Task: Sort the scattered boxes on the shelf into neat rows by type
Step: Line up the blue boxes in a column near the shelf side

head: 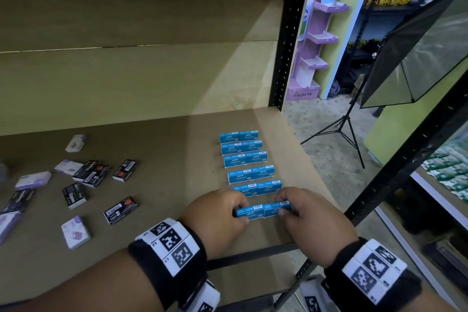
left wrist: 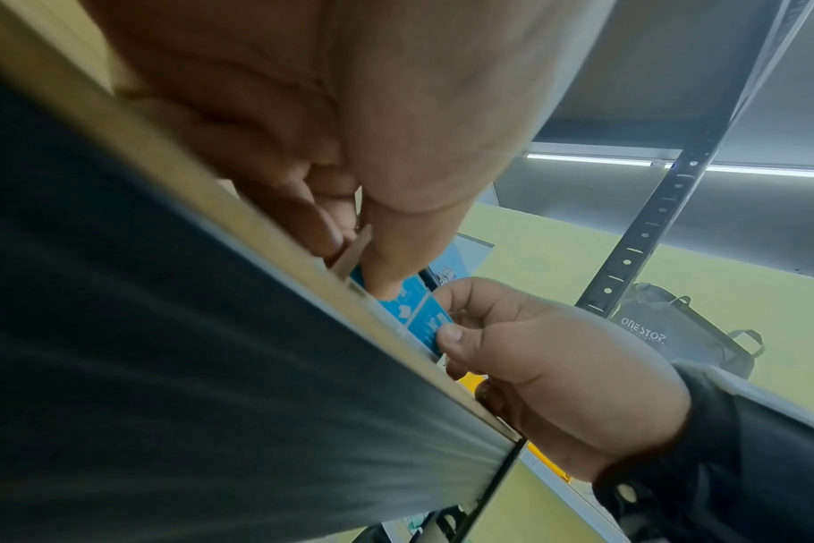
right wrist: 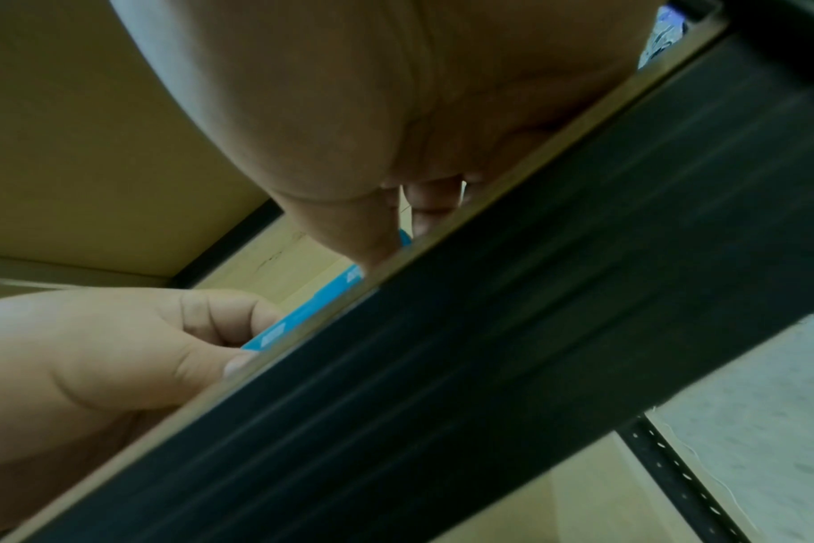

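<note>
- Head view: both wristbands (head: 174, 246) sit closest to me, at 6 o'clock. My left hand (head: 215, 220) and right hand (head: 311, 220) each pinch one end of the nearest pair of blue staple boxes (head: 262, 211), fingers curled round it, at the front of the shelf (head: 177, 197). Five more blue pairs (head: 247, 159) line up toward 12 o'clock. Black boxes (head: 97, 186) and lilac boxes (head: 54, 185) lie scattered at 9 o'clock.
- Left wrist view: my thumb and fingertips (left wrist: 386, 272) clamp the blue box's left end; the right hand (left wrist: 535, 352) grips the other end at 4 o'clock.
- Right wrist view: the shelf's dark front rail (right wrist: 535, 330) hides most; a blue sliver (right wrist: 303, 316) shows between both hands.
</note>
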